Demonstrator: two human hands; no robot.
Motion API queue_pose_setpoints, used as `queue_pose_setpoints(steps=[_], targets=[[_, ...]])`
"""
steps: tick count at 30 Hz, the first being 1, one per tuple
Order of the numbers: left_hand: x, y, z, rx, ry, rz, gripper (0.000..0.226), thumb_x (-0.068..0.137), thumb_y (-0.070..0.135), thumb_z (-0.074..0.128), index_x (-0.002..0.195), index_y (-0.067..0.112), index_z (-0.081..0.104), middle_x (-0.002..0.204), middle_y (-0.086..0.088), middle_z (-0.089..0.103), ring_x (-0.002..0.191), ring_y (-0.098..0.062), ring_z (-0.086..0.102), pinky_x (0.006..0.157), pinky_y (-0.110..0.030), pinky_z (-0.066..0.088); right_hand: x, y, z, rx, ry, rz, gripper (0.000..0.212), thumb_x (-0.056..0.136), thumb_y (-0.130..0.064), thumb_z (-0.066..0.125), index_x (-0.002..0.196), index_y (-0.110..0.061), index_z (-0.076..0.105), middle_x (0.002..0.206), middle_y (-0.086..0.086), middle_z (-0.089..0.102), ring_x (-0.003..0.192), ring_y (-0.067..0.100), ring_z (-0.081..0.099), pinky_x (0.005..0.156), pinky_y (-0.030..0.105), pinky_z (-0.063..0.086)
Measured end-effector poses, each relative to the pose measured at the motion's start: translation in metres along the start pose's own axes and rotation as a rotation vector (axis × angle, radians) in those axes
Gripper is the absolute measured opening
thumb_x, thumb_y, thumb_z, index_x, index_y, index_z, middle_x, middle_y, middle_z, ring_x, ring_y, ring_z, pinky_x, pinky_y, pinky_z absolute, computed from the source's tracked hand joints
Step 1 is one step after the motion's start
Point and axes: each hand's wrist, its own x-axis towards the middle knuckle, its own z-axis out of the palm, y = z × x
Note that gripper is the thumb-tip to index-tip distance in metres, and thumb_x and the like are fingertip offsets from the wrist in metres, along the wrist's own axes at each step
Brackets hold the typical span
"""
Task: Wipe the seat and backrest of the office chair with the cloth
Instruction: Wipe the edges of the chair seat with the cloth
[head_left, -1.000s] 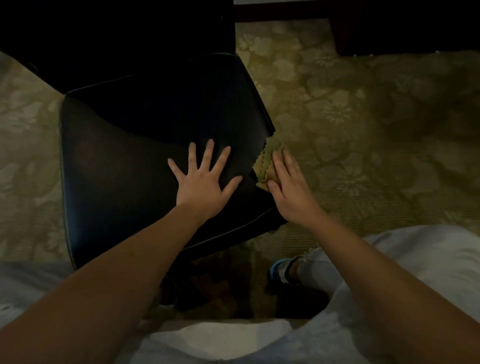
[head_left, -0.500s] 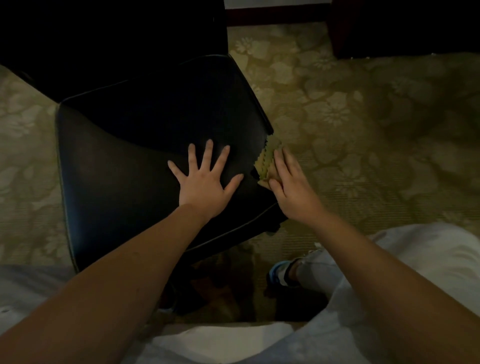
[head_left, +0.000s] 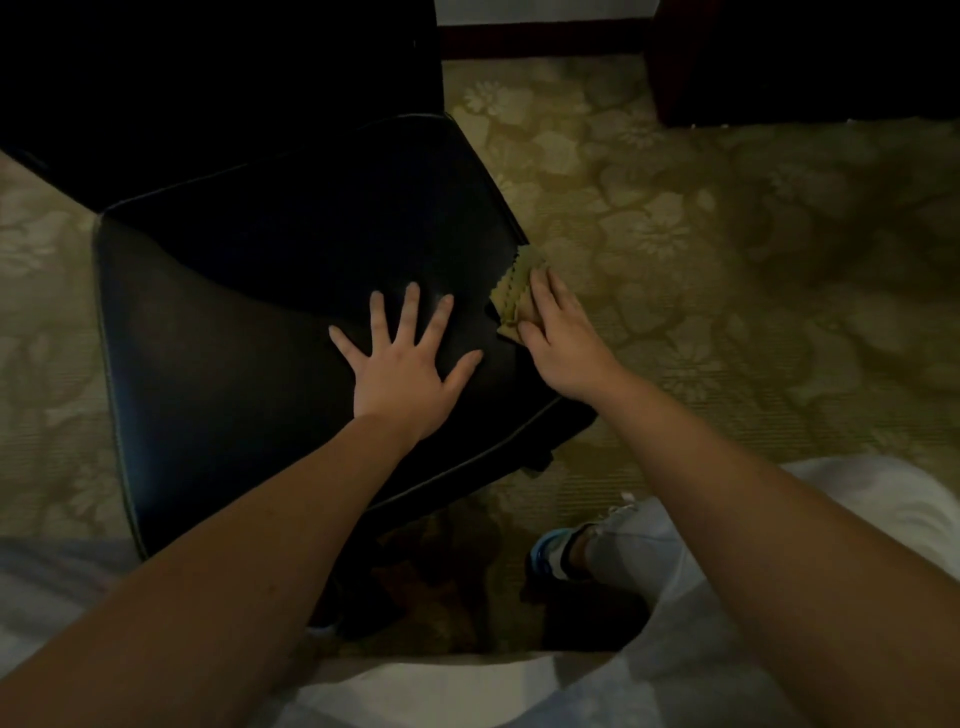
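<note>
The wiping step is in hand, and it stands at the right-hand edge of the seat of the black office chair. The left hand lies flat on the middle of the seat with its fingers straight and spread wide, holding nothing; it seems to steady the chair. The right hand lies over the cloth, a small yellow-green piece with a zigzag-cut border. Its fingers are fairly straight on top, pressing the cloth against the side rim of the seat, and the thumb rests at the cloth's near corner. Whether the thumb tucks under the fabric cannot be told. The two hands are near each other but apart. Only the far part of the cloth shows, past the fingertips, half over the rim above the flowered carpet. The dark mass beyond the seat's far seam is probably the backrest, but the light is too dim to be sure. No mark or sheen shows how much of the seat is already clean, so progress is a guess: likely the seat stage, with the backrest to come. The next move calls for sliding the cloth along or across the seat with even pressure. The cloth must stay flat under the palm so it does not slip off the rim, while the left hand braces the chair against turning.
</note>
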Motion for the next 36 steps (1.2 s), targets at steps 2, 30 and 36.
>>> queue_pose_setpoints(steps=[2, 30, 36], targets=[[0.001, 0.001, 0.000, -0.003, 0.004, -0.002, 0.076, 0.092, 0.079, 0.005, 0.158, 0.043, -0.010, 0.170, 0.003, -0.012, 0.155, -0.036, -0.014, 0.113, -0.078, 0.001, -0.005, 0.004, 0.001, 0.006, 0.015, -0.017, 0.066, 0.107, -0.037, 0.034, 0.160, -0.021, -0.002, 0.168, 0.001, -0.006, 0.154, 0.020, -0.004, 0.125, 0.038, 0.007], [0.018, 0.021, -0.003, -0.037, -0.012, -0.113, 0.078, 0.093, 0.079, 0.004, 0.159, 0.041, -0.010, 0.170, 0.001, -0.013, 0.154, -0.039, -0.015, 0.110, -0.081, -0.001, -0.036, 0.016, 0.024, -0.064, 0.216, 0.101, 0.067, 0.106, -0.035, 0.034, 0.160, -0.017, -0.001, 0.168, 0.006, -0.002, 0.154, 0.028, -0.006, 0.122, 0.048, -0.005], [0.018, 0.022, -0.003, -0.037, -0.008, -0.120, 0.077, 0.094, 0.078, 0.006, 0.159, 0.040, -0.008, 0.170, 0.000, -0.011, 0.154, -0.039, -0.014, 0.110, -0.081, -0.001, -0.021, 0.016, 0.018, -0.054, 0.218, 0.103, 0.066, 0.106, -0.035, 0.035, 0.160, -0.016, 0.002, 0.168, 0.007, 0.001, 0.154, 0.028, -0.002, 0.124, 0.049, 0.000]])
